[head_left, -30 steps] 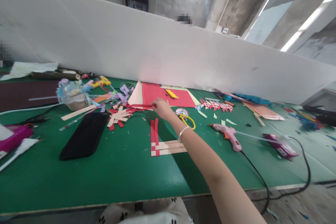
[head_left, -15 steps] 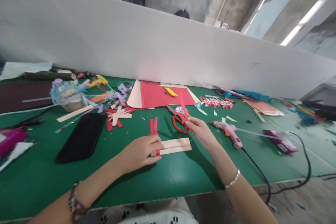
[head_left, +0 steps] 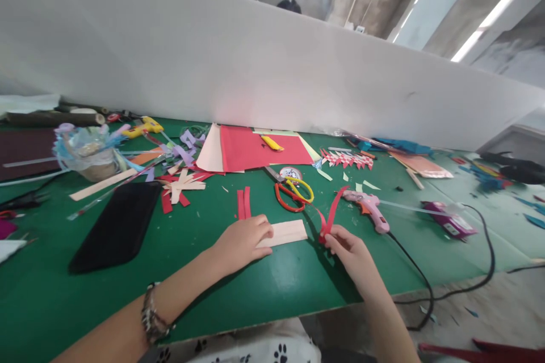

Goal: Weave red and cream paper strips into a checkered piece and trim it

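Note:
Two pale cream paper strips (head_left: 287, 232) lie side by side on the green table. My left hand (head_left: 244, 244) rests over their left end, thumb and fingers closed on it. Two red paper strips (head_left: 243, 203) stick out beyond that hand; their near ends are hidden under it. My right hand (head_left: 349, 249) pinches a bent red paper strip (head_left: 332, 212) between thumb and fingers, right of the cream strips, its two ends pointing up. Scissors (head_left: 280, 178) with orange and yellow handles lie just behind the cream strips.
A pink glue gun (head_left: 377, 215) with a black cord lies at right, a black phone (head_left: 113, 227) at left. Behind are red sheets (head_left: 242, 153) with a yellow cutter (head_left: 271, 143), paper scraps (head_left: 185, 186) and a woven red-white band (head_left: 347, 159). A white partition (head_left: 255, 62) borders the back.
My right hand has moved right and toward me with its red strip, away from the scissors. My left hand has slid slightly right over the cream strips. The camera view has shifted a little.

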### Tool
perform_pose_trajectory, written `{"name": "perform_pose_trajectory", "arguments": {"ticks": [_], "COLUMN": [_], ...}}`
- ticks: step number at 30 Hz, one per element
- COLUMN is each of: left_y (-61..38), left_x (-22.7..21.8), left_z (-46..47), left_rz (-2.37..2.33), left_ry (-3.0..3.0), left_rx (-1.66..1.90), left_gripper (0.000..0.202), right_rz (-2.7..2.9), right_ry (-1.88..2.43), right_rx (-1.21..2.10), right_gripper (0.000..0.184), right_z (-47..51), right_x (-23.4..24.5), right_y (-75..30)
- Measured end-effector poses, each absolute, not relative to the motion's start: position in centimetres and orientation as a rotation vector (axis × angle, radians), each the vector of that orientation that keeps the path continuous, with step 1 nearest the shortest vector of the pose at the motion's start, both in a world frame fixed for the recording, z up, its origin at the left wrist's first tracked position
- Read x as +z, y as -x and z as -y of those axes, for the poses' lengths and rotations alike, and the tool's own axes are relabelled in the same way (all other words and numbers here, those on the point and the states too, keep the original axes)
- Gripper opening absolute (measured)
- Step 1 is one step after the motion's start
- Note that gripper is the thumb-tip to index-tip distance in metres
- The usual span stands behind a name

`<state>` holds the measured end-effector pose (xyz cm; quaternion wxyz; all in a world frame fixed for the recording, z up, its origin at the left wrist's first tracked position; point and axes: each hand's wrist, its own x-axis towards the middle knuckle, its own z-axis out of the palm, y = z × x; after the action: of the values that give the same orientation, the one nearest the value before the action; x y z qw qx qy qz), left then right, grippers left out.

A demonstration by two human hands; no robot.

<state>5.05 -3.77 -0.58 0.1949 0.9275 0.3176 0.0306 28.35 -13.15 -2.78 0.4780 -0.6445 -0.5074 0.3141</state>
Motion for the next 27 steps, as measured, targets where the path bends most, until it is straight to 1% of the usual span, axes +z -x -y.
{"name": "perform_pose_trajectory", "arguments": {"ticks": [6,10,12,14,16,18,23,27], "left_y": [-5.5,-5.4,-5.0,-4.4,-3.8,-3.2,-2.8,-3.1], "left_x": [0.1,0.2,0.3,0.6,1.1,1.4,0.8,0.0], "left_z": [4.5,4.2,3.5,2.5,1.6,0.9,0.6,1.0], "left_rz": [-0.942,-0.904,-0.808,-0.746,-0.777,-0.821,-0.761,-0.704], "left_ry": [-2.704,-2.757,-2.681,-2.517,-2.41,-2.364,-2.39,-2.39], "left_rx": [-0.046,-0.05,0.028,0.205,0.393,0.451,0.297,0.292], "left_gripper": [0.009,0.009,0.013,0.02,0.022,0.024,0.025,0.026], "right_rz": [1.336,1.338,1.342,1.344,1.334,1.321,1.249,1.115], "right_ry": [1.608,1.619,1.624,1.624,1.616,1.605,1.59,1.573], "right_rx": [0.685,0.617,0.557,0.512,0.491,0.491,0.577,0.69], "right_gripper": [0.03,0.029,0.027,0.024,0.023,0.022,0.02,0.02], "right_z": [13.2,13.0,12.9,12.9,13.0,13.1,13.3,13.2], "right_x": [-3.9,-4.4,-4.5,-4.6,-4.6,-4.5,-4.5,-4.5], "right_y": [-28.1,-27.9,-27.7,-27.5,-27.4,-27.2,-27.0,-26.9]}}
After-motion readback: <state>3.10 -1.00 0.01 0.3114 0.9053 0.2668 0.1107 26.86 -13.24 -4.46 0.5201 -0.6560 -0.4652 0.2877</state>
